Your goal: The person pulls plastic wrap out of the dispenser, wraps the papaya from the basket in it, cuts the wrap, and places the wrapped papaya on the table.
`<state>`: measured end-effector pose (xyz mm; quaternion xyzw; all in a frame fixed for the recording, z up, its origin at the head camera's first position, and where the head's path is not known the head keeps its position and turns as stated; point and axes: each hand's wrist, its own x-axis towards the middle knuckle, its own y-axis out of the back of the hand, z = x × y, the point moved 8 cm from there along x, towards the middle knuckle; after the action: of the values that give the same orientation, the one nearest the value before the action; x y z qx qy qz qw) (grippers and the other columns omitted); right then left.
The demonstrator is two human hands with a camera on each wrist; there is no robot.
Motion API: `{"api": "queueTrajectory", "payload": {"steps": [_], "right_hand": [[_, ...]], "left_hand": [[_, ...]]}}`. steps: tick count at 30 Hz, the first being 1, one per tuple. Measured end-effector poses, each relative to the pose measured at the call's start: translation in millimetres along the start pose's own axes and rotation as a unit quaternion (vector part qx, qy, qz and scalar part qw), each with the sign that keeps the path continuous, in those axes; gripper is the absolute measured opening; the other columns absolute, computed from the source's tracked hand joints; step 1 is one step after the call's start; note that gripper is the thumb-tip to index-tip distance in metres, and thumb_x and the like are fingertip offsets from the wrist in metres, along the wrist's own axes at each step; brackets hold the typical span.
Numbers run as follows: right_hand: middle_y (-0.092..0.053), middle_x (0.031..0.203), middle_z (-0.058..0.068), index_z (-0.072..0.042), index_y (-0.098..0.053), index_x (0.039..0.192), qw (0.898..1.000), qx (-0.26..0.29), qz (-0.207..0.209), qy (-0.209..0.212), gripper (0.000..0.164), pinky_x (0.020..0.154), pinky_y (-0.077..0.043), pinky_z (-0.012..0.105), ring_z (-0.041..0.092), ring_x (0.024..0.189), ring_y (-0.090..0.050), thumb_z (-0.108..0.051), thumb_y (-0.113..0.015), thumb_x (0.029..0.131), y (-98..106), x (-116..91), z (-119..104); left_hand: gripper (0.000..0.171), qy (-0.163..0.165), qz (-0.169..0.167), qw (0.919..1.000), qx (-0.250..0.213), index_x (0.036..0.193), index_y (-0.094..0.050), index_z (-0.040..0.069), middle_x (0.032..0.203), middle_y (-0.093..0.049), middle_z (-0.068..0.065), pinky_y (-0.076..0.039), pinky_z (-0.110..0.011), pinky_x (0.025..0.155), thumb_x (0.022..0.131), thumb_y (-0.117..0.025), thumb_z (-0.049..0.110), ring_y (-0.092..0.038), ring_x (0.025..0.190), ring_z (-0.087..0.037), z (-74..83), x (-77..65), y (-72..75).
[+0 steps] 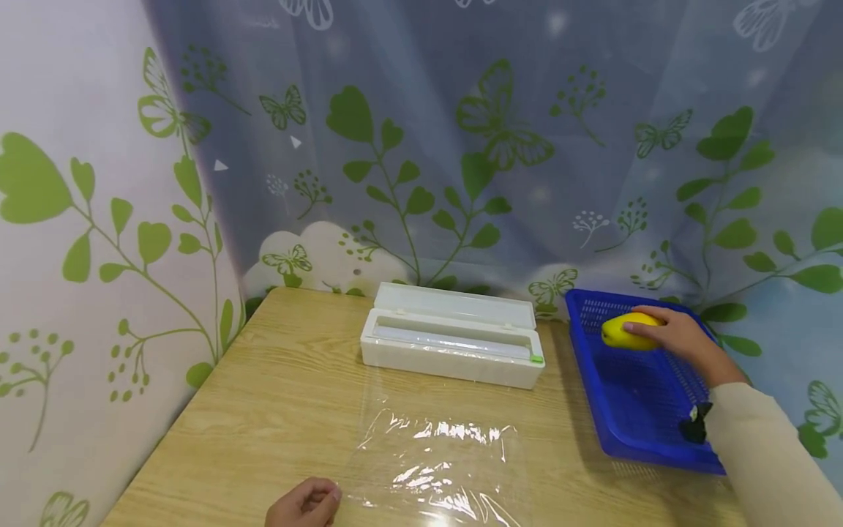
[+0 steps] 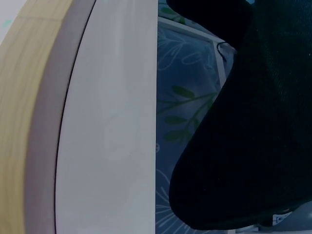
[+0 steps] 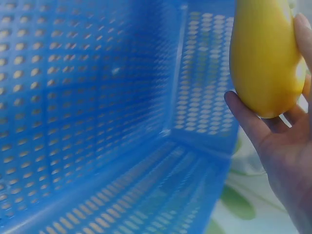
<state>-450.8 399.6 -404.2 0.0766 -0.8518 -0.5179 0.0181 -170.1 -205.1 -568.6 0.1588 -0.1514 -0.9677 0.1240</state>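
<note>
In the head view my right hand [image 1: 678, 337] holds a smooth, longish yellow fruit [image 1: 615, 333] above the blue plastic basket [image 1: 596, 410]. The right wrist view shows the fingers and thumb of the right hand [image 3: 287, 151] around the lower part of the yellow fruit [image 3: 265, 58]; its upper end is cut off. My left hand [image 1: 304, 503] rests at the front of the table, fingers loosely curled, beside clear plastic film [image 1: 435, 454]. I see nothing held in it. The film lies spread in front of a white wrap dispenser box [image 1: 454, 366] with its lid up.
A small black object [image 1: 693, 424] sits at the basket's right side, partly hidden by the sleeve. The wooden table [image 1: 263, 380] meets a patterned curtain [image 1: 421, 146] behind. The left wrist view shows the table's edge [image 2: 29, 97] and dark clothing [image 2: 243, 146].
</note>
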Motion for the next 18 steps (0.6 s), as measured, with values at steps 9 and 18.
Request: {"api": "queueTrajectory", "payload": {"steps": [9, 18], "right_hand": [[-0.028, 0.155, 0.036, -0.007, -0.038, 0.155, 0.999, -0.014, 0.02, 0.029, 0.08, 0.091, -0.043, 0.063, 0.055, 0.13, -0.037, -0.058, -0.06, 0.096, 15.8, -20.3, -47.0], [-0.035, 0.154, 0.028, -0.01, -0.045, 0.152, 0.996, 0.024, 0.066, 0.05, 0.072, 0.089, -0.046, 0.058, 0.05, 0.127, -0.044, -0.052, -0.063, 0.096, 13.1, -51.5, -85.7]], "left_hand": [[0.018, 0.003, 0.0, 0.9998, 0.021, 0.095, -0.074, 0.004, 0.072, -0.068, 0.002, -0.052, -0.026, 0.058, 0.089, -0.074, 0.022, -0.063, 0.069, -0.012, -1.8, 1.2, -0.6], [0.015, -0.012, 0.013, 0.9997, 0.016, 0.092, -0.074, 0.003, 0.071, -0.068, 0.0, -0.052, -0.024, 0.056, 0.087, -0.074, 0.017, -0.064, 0.068, -0.013, 1.6, -0.2, -0.4]]}}
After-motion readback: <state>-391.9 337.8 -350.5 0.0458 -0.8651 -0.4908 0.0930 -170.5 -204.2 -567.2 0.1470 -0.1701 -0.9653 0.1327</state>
